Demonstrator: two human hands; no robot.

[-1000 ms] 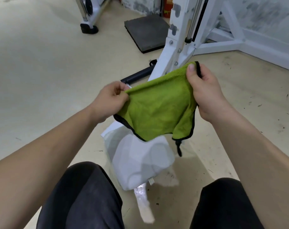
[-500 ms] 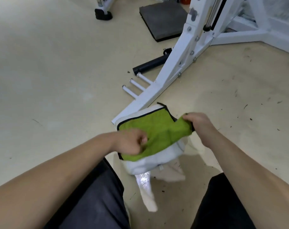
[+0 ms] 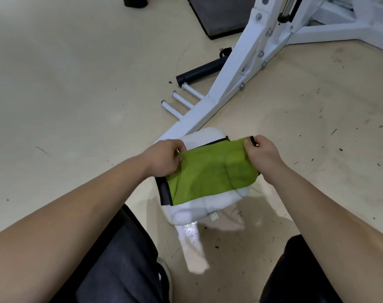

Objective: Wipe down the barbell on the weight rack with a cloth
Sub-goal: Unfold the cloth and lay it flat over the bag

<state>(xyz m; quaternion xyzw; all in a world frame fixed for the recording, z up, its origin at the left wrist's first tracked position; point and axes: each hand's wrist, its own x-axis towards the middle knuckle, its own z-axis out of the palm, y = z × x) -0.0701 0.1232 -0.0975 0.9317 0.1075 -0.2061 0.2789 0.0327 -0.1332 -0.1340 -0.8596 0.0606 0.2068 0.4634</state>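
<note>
Looking down through the head camera, I see the green cloth [image 3: 212,171] stretched flat between both hands, low over the floor [image 3: 65,84] and between the knees in dark trousers [image 3: 120,259]. Its long axis runs from left to right, with the right end a little higher in the view. A black trimmed edge shows at the lower left, and a small black loop sticks up at the upper right corner.

My left hand [image 3: 164,158] has its fingers curled and pinches the cloth's upper left corner. My right hand [image 3: 262,156] pinches the upper right corner between thumb and forefinger, just beside the loop.

Under the cloth sits a white padded cushion [image 3: 199,208]; I cannot tell whether the cloth touches it. Beyond it, the white rack frame [image 3: 236,68] slants up toward the top right. Three short white pegs [image 3: 177,99] stick out from its left side. A black tube [image 3: 199,72] lies just behind the pegs, pointing from lower left to upper right and passing behind the frame. A dark mat [image 3: 221,16] lies farther back.
</note>
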